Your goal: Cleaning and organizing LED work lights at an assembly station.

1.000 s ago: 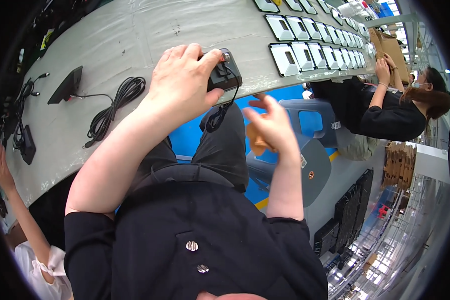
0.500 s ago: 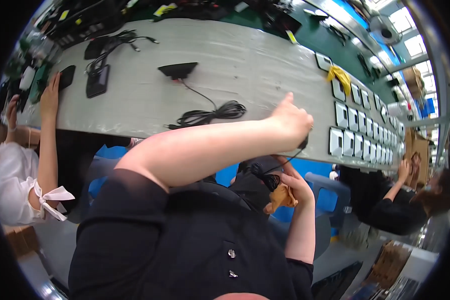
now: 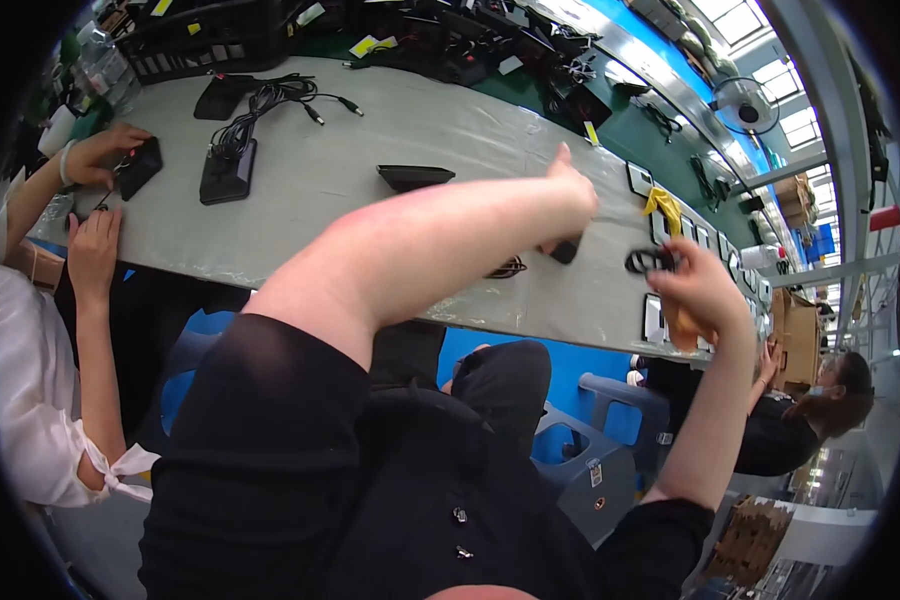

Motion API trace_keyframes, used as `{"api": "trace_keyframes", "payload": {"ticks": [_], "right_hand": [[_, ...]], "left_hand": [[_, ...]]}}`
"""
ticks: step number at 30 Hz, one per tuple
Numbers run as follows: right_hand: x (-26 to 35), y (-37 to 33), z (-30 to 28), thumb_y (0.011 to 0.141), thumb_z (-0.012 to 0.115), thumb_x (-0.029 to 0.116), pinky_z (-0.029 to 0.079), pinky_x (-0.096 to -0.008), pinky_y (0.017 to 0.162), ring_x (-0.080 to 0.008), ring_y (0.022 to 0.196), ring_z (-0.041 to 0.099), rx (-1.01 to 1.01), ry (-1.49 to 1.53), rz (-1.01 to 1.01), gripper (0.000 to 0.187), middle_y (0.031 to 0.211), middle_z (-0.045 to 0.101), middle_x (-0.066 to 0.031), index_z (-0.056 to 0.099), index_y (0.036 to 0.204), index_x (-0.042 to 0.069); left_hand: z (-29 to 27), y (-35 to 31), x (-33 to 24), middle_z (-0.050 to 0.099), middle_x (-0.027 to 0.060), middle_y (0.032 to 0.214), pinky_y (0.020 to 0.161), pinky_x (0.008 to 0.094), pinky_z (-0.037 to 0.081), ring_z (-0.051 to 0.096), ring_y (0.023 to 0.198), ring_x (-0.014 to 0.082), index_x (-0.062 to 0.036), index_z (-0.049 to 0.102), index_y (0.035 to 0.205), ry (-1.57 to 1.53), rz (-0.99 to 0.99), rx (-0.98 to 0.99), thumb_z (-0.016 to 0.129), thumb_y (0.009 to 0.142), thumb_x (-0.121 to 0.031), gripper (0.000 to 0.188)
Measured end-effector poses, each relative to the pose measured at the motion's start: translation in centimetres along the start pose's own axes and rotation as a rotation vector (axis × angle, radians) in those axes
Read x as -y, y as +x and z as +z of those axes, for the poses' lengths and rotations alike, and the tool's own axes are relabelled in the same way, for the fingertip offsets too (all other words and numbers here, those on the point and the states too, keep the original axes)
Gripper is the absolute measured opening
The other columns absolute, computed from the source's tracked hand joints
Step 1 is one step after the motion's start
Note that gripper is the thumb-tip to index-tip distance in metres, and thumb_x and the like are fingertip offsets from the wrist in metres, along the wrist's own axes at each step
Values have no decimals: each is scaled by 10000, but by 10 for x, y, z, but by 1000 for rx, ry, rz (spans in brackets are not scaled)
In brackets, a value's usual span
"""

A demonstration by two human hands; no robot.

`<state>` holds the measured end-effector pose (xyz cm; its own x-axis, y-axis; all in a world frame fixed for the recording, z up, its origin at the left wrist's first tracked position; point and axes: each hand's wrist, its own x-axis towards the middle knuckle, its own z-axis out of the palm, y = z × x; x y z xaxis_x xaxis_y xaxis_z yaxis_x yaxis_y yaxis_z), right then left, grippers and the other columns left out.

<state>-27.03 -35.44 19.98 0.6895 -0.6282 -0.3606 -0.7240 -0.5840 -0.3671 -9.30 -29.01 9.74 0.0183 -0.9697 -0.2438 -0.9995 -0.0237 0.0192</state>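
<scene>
My left hand (image 3: 573,195) reaches across over the table with its thumb or a finger stretched out. A small dark flat device (image 3: 565,249) shows beneath it, gripped by the remaining fingers, which are largely hidden. To its right, my right hand (image 3: 708,285) holds a coiled black cable (image 3: 650,261) at its fingertips. An orange-brown cloth (image 3: 682,326) is tucked in the same hand. Past my left forearm lies a black wedge-shaped device (image 3: 415,177) on the grey-covered table (image 3: 340,150). Part of another cable coil (image 3: 510,267) peeks out below that forearm.
Rows of white-and-black devices (image 3: 656,318) and a yellow cloth (image 3: 663,208) occupy the table's right end. At left lie a black device (image 3: 228,172) and cables (image 3: 270,98), near a co-worker's hands (image 3: 95,240). Another person sits at right. A blue-grey chair (image 3: 595,480) stands below.
My right hand has risen from below the table edge to above its right side, bringing the cable coil and cloth. My left hand has shifted slightly left and away. The view has also shifted.
</scene>
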Motion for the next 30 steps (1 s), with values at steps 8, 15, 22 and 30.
{"api": "trace_keyframes", "payload": {"ticks": [8,15,22,30], "right_hand": [[110,12,144,834,644,351,486,-386,868,-280,994,627,-157,-297,-428,435,1092,618,-126,600,1153,59],[127,39,217,850,578,276,519,-438,745,-329,847,648,-262,-267,-439,264,983,605,-123,597,989,51],[57,11,184,891,580,165,482,-357,690,-231,746,616,-105,514,-432,145,795,584,-94,604,1018,98],[-24,-50,140,948,583,156,398,-201,473,-31,590,510,74,1435,-651,134,794,585,10,582,1017,42]], "left_hand": [[4,-21,81,655,48,1115,1001,504,313,599,1088,249,-167,628,1153,43,-109,27,886,509,-342,716],[14,-65,124,649,56,1139,942,492,349,588,1110,255,-162,620,1175,-6,-251,73,881,529,-407,738],[42,-159,160,663,88,1055,935,436,396,600,1056,278,-127,610,1108,-100,-376,33,838,555,-344,637],[84,-258,221,605,150,1145,957,368,443,564,1103,303,-54,584,1175,-316,-521,-208,799,518,-245,717]]}}
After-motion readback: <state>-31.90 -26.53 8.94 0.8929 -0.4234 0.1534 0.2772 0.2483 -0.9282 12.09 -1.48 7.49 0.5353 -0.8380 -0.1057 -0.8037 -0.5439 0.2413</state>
